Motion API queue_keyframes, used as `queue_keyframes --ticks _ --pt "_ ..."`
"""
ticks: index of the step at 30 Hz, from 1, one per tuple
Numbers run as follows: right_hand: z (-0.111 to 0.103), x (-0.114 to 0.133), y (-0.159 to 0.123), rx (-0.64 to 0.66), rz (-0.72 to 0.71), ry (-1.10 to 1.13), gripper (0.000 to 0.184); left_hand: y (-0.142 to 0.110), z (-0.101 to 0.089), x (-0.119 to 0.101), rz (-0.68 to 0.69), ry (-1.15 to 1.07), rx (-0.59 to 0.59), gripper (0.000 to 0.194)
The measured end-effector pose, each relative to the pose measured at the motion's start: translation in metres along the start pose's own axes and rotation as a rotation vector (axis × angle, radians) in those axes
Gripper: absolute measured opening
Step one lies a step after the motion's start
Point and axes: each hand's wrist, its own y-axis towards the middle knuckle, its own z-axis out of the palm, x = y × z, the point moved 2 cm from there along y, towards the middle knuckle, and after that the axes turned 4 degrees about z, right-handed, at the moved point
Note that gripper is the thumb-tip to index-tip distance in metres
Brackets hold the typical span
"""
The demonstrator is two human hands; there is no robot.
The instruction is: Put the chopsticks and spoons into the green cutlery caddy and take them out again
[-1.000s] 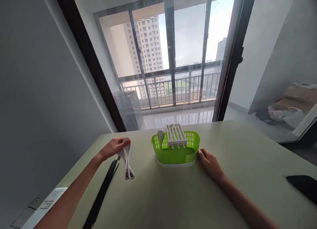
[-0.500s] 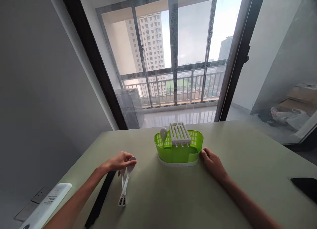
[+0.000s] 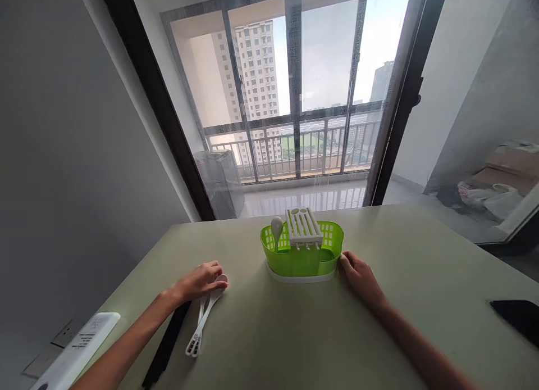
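Holding two white spoons in the left hand, with the thumb across a bowl and the other fingers curled on the far side. Touching the near right end of a green basket with the right hand; cannot tell whether clenched on it or only resting there.

Smooth and glossy on the spoons, with rounded bowls, slim handles crossing low down, and dark printed labels at the ends, low over the pale green table. Oval and plastic-looking for the basket, with square holes in the back wall, a solid front and a white base. Across its top, a slatted white rack with small hooks; upright inside, at left, another white spoon.

Beside the held spoons, thin black sticks, partly hidden by the left forearm. Farther left, a long white rounded strip; at far right, a flat black object. Beyond the table, a glass pane with a dark frame.

Reaching forward with both forearms, palms turned down or inward, well apart.
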Motion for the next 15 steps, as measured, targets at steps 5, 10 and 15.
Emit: queue_keyframes --ticks 5,10,15 --pt "0.0 0.0 0.0 0.001 0.0 -0.003 0.044 -0.003 -0.002 -0.004 -0.001 -0.026 -0.025 0.051" --pt "-0.001 0.001 -0.001 0.002 0.005 -0.007 0.045 -0.004 -0.008 -0.011 0.004 -0.041 -0.039 0.047" --pt "-0.001 0.004 -0.001 0.002 0.007 -0.002 0.044 0.001 -0.028 -0.016 -0.029 0.064 -0.097 0.053"
